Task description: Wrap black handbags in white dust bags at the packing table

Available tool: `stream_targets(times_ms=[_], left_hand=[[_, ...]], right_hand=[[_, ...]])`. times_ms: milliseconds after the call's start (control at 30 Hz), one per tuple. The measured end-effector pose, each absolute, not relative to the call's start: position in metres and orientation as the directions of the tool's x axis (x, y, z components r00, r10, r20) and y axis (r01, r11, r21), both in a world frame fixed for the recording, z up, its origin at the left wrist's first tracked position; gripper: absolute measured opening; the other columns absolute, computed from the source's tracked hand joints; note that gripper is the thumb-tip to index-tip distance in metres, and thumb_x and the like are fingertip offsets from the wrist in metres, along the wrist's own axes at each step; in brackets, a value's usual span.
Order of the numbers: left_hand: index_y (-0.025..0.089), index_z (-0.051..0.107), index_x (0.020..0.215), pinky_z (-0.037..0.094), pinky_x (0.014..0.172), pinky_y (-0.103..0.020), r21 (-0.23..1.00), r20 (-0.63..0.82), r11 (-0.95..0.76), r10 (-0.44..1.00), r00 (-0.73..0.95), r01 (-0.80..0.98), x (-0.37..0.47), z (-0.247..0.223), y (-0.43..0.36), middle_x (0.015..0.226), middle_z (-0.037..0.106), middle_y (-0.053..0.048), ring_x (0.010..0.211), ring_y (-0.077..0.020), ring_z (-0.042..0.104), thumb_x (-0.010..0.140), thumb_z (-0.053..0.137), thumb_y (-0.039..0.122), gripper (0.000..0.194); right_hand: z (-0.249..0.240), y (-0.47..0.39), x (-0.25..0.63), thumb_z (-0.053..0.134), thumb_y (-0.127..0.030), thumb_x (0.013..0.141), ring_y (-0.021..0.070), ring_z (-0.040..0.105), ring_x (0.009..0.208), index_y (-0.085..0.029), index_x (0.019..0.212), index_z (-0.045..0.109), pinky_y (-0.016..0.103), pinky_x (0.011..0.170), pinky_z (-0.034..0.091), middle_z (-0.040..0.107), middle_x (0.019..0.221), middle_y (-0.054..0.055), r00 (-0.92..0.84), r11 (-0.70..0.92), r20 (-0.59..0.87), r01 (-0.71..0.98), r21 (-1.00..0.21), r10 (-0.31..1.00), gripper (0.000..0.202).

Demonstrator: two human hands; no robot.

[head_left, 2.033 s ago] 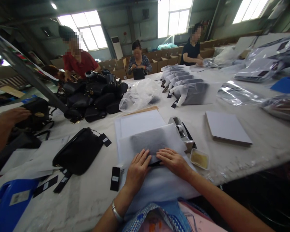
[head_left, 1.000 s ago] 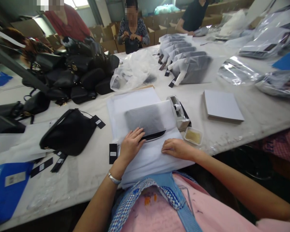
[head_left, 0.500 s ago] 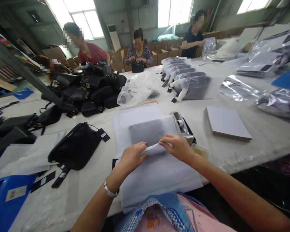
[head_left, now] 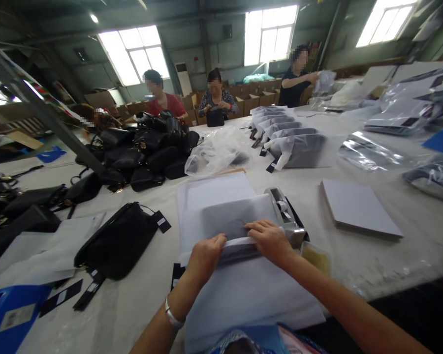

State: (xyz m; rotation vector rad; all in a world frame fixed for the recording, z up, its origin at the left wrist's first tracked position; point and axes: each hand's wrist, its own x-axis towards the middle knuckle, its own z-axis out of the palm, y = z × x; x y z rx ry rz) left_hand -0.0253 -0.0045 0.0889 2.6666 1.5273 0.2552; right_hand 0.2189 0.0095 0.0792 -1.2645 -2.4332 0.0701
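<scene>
A dark item wrapped in thin white paper (head_left: 227,216) lies in front of me on the table. My left hand (head_left: 205,255) grips the folded paper edge at its near side, fingers closed. My right hand (head_left: 269,241) presses on the same fold farther right, its fingers bent together over the paper. A grey tape dispenser (head_left: 282,209) stands just beyond the right end of the wrapped item. More white sheets (head_left: 251,295) lie beneath and toward my body. A black tag (head_left: 177,275) pokes out at the left.
A black bag (head_left: 118,241) with tags lies left, before a pile of black bags (head_left: 151,152). A white board stack (head_left: 358,206) sits right. Wrapped bags (head_left: 299,145) stand in a row behind. A blue container (head_left: 18,314) is near left. Several people work across the table (head_left: 372,265).
The folded paper edge has moved over the near side of the dark item, and my right hand now lies flatter on it. The view has tilted up.
</scene>
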Motion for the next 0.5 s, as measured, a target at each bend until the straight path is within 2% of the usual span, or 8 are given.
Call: stream_targets(times_ms=[67,133,200,333,433,500], left_hand=[[0.026,0.062,0.103,0.049,0.065,-0.024,0.132,0.131,-0.482,0.875,0.467,0.866,-0.025,0.088,0.000,0.093,0.075,0.000,0.078,-0.0185,0.071,0.093,0.052,0.016,0.018],[0.026,0.063,0.099,0.048,0.064,-0.024,0.138,0.144,-0.458,0.886,0.440,0.878,-0.024,0.086,0.004,0.087,0.074,0.000,0.076,-0.0183,0.070,0.095,0.049,0.020,0.016],[0.025,0.064,0.099,0.048,0.063,-0.025,0.142,0.158,-0.431,0.898,0.410,0.891,-0.023,0.084,0.009,0.087,0.074,-0.001,0.075,-0.0185,0.070,0.098,0.045,0.026,0.018],[0.025,0.061,0.116,0.051,0.069,-0.027,0.159,0.212,-0.400,0.907,0.364,0.903,-0.022,0.084,0.019,0.096,0.075,-0.003,0.081,-0.0195,0.070,0.098,0.046,0.030,0.024],[0.022,0.058,0.126,0.051,0.091,-0.037,0.147,0.346,-0.420,0.870,0.351,0.895,-0.022,0.088,0.024,0.105,0.074,-0.007,0.096,-0.0221,0.069,0.097,0.047,0.023,0.031],[0.022,0.056,0.130,0.039,0.109,-0.047,0.124,0.472,-0.432,0.818,0.330,0.893,-0.019,0.088,0.021,0.119,0.070,-0.009,0.116,-0.0249,0.062,0.096,0.046,0.017,0.036]], right_hand=[[0.080,0.012,0.220,0.059,-0.003,0.077,0.0229,0.061,0.101,-0.022,0.089,0.065,0.037,0.093,0.046,0.069,0.115,0.003,-0.495,0.573,0.319,0.786,-0.232,0.809,0.023],[0.079,0.017,0.221,0.059,-0.006,0.080,0.0225,0.061,0.099,-0.022,0.090,0.065,0.037,0.091,0.045,0.070,0.111,0.003,-0.473,0.553,0.321,0.799,-0.237,0.821,0.020],[0.078,0.022,0.222,0.060,-0.009,0.083,0.0222,0.062,0.097,-0.022,0.091,0.065,0.036,0.090,0.045,0.070,0.108,0.004,-0.455,0.539,0.331,0.807,-0.240,0.827,0.016],[0.075,0.035,0.222,0.060,-0.022,0.091,0.0211,0.062,0.096,-0.022,0.091,0.066,0.035,0.090,0.044,0.070,0.105,0.004,-0.412,0.520,0.374,0.815,-0.258,0.831,0.006],[0.072,0.041,0.223,0.058,-0.032,0.094,0.0202,0.063,0.096,-0.023,0.090,0.065,0.034,0.090,0.044,0.070,0.107,0.004,-0.375,0.505,0.406,0.815,-0.283,0.833,0.012],[0.070,0.044,0.222,0.058,-0.034,0.094,0.0200,0.063,0.096,-0.024,0.089,0.065,0.034,0.090,0.044,0.070,0.108,0.004,-0.357,0.496,0.420,0.818,-0.290,0.834,0.014]])
